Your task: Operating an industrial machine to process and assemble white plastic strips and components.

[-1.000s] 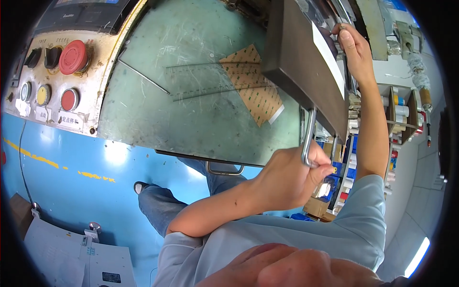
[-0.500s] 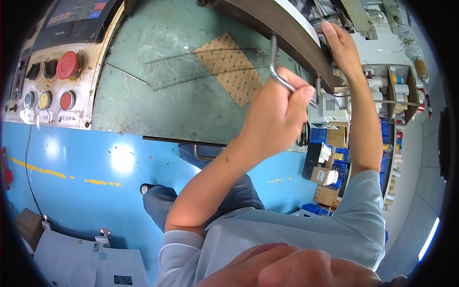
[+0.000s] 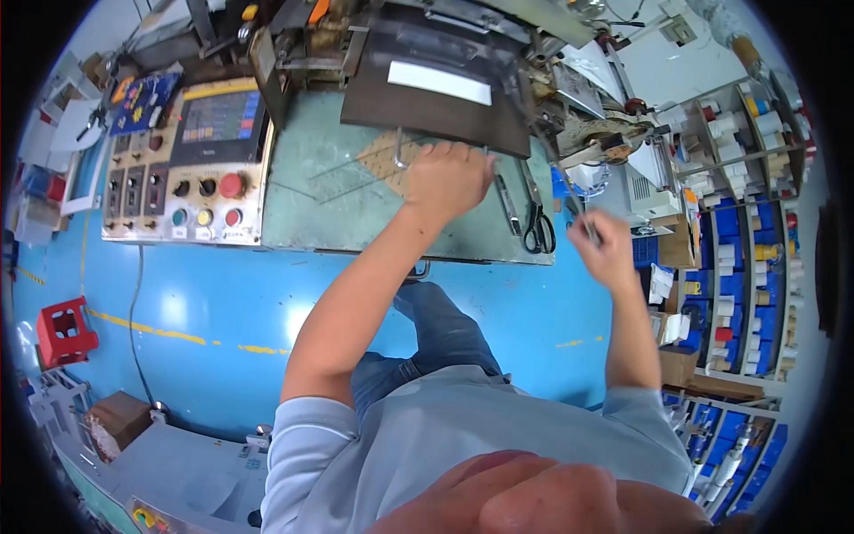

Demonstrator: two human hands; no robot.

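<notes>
My left hand (image 3: 449, 182) is wrapped round the bent metal handle (image 3: 399, 147) at the front edge of a dark brown plate (image 3: 427, 114). A white strip (image 3: 439, 82) lies on top of that plate. Off the table's right end, my right hand (image 3: 605, 249) is closed round a long thin metal tool (image 3: 562, 173); it slants up and left toward the plate's right corner, and its exact kind is unclear. Partly beneath the plate lies a brown patterned sheet (image 3: 381, 162). Black-handled scissors (image 3: 538, 227) and a slim cutter (image 3: 508, 203) rest between my hands.
The green work table (image 3: 311, 214) carries a control panel (image 3: 209, 182) with a red stop button (image 3: 232, 184) on the left. Machine parts (image 3: 614, 147) crowd the back right. Shelves of rolls and blue bins (image 3: 725, 236) stand right; a red stool (image 3: 67, 329) is on the floor left.
My view has swung to take in more of the machine. The dark plate appears flatter, with its top showing. My right hand has come away from beside the plate, holding the thin tool.
</notes>
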